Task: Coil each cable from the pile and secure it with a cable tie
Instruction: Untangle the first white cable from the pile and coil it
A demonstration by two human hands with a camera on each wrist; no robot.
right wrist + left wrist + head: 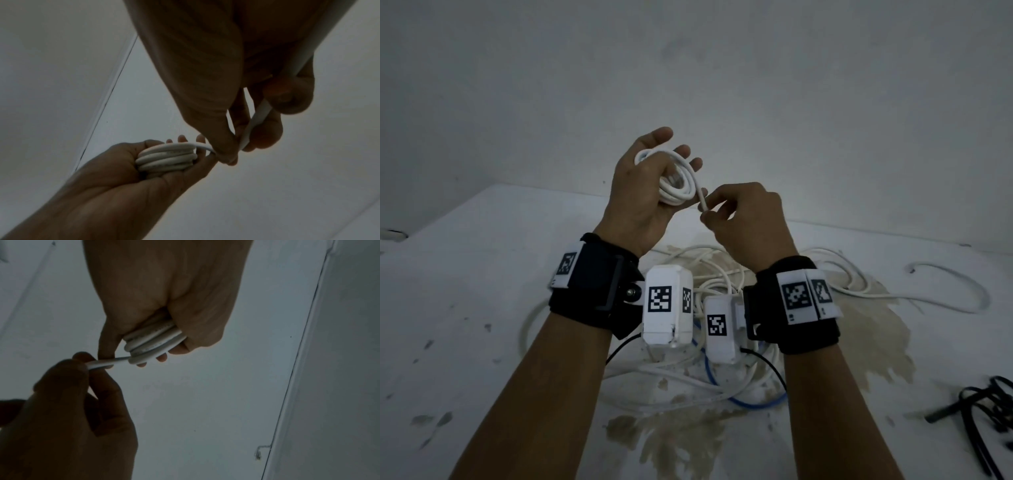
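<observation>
A white cable coil (677, 181) of several loops is wound round the fingers of my left hand (643, 192), held up above the table; the wrist views show the coil (153, 344) (167, 158) from below. My right hand (739, 219) pinches the free strand of the same cable (702, 202) just right of the coil, between thumb and fingers. In the right wrist view the strand (255, 120) runs up through the right hand's fingers. The cable pile (705, 308) lies on the table below both wrists, partly hidden by them.
The white table (465, 308) carries a beige stain (859, 342) under the pile. A blue cable (743, 401) lies among the white ones. A white cable loop (955, 294) trails right. Black cable ties (989, 411) lie at the right edge. A plain wall stands behind.
</observation>
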